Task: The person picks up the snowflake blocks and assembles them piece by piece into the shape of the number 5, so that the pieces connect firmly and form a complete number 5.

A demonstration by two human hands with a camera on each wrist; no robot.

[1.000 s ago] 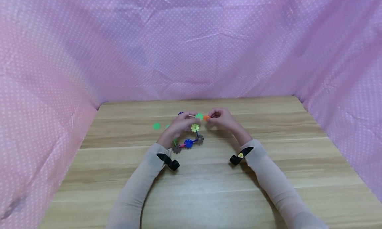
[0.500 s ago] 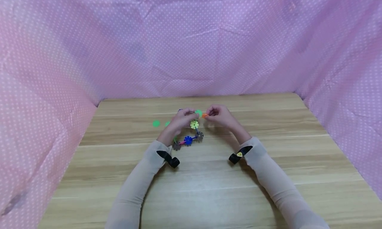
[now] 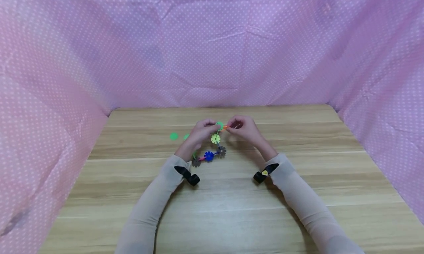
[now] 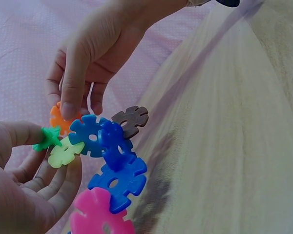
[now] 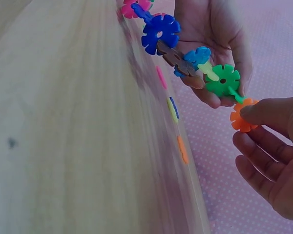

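My left hand (image 3: 200, 133) pinches a green slotted disc (image 5: 222, 81) at the end of a chain of interlocking plastic flower discs. Facing it, my right hand (image 3: 246, 129) pinches an orange disc (image 5: 242, 115) between thumb and fingers. The orange disc meets a small green piece (image 5: 236, 95) beside the green disc; how deep the slots fit cannot be told. From the left hand the chain runs through a yellow disc (image 3: 215, 138), a brown disc (image 3: 222, 151), a blue disc (image 3: 208, 156) and a pink disc (image 4: 97, 213). Part of the chain is hidden behind the left hand.
Two green discs (image 3: 173, 136) lie on the wooden table (image 3: 218, 210) left of the left hand. Along the far edge, the right wrist view shows loose pink (image 5: 161, 77), yellow (image 5: 172, 109) and orange pieces (image 5: 182, 148). Pink dotted cloth (image 3: 212, 62) surrounds the table.
The orange disc in my right hand has turned more edge-on, and the right fingers have come slightly closer to the left. The left hand keeps its pinch on the green disc.
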